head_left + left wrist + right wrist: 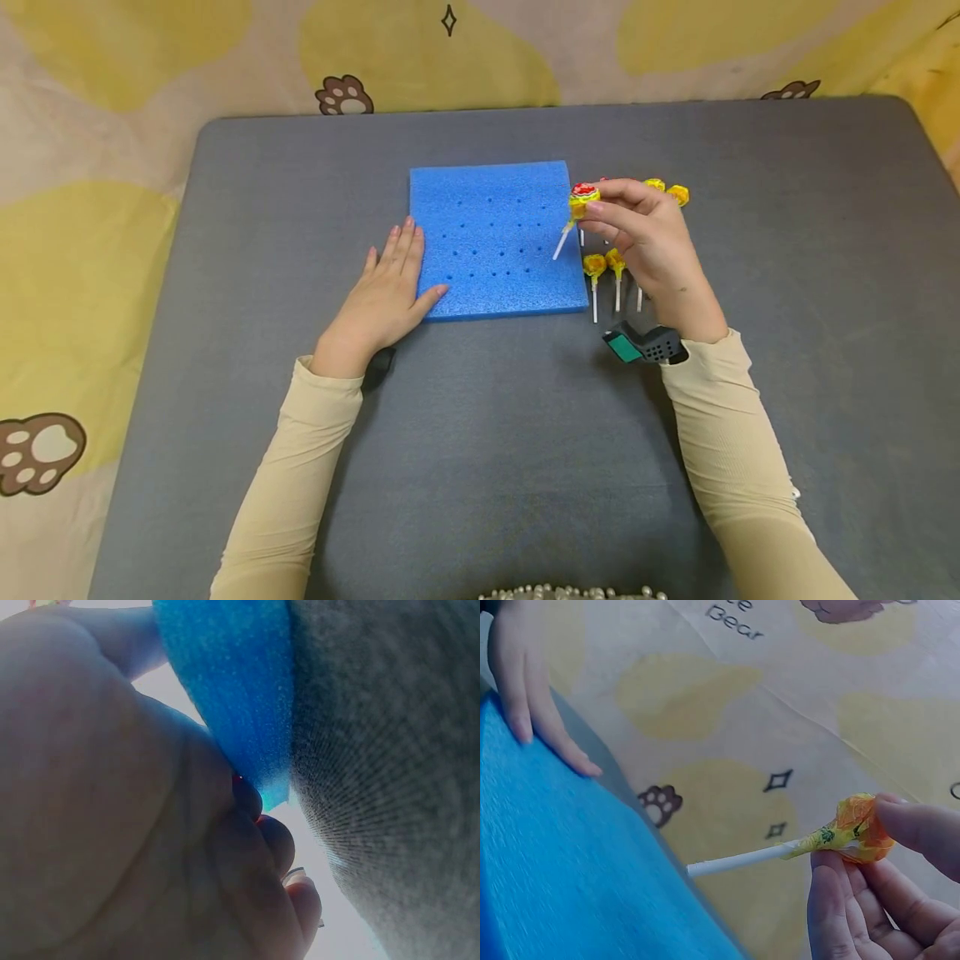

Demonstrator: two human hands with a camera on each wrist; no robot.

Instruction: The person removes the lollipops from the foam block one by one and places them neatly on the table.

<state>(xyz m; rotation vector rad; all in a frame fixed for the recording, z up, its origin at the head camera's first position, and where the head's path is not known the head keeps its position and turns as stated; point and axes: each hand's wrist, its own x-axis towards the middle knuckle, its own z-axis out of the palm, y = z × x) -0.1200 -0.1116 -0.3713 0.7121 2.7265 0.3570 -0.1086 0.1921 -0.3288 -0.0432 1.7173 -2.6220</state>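
Observation:
My right hand (647,237) pinches a lollipop (864,829) in a yellow and orange wrapper by its candy head, thumb on one side and fingers on the other. Its white stick points down and left, over the right edge of a blue foam block (487,293) dotted with small holes. Fingers straight, my left hand (386,287) rests along the block's left edge, the thumb at the near left corner. In the left wrist view the palm and curled-looking fingertips (277,844) lie against the blue side. More lollipops (594,267) lie right of the block, partly hidden by my right hand.
The grey table (480,433) holds the block near its far side. A cloth (247,50) with yellow patches and paw prints hangs behind the table. A dark device with a green face (624,347) is strapped to the right wrist.

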